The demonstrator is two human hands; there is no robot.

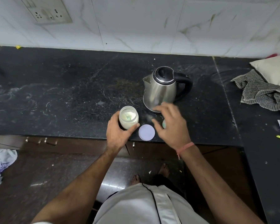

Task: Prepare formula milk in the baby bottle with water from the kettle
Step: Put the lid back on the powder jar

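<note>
Black speckled stone counter [71, 94], white marble-look tiled wall behind it, with a socket plate [46, 12] at far left.

Left hand [118, 133] grips a clear open-topped jar of pale powder [128, 117] near the counter's near edge; thumb and fingers curl round its lower body. A small green scoop shows inside the jar.

Round pale lilac lid [146, 132] lies flat on the counter just right of the jar, between the two hands.

Right hand [171, 125] hovers blurred above the counter, fingers spread and loose. A small pale green object [164, 124] shows under its palm; cannot tell whether the hand holds it, or what it is.

Steel electric kettle with black lid and handle [162, 89] stands upright just beyond the right hand, spout facing left.

Grey checked cloth [259, 92] crumpled at far right, beside a cream pillow [275, 70].
</note>
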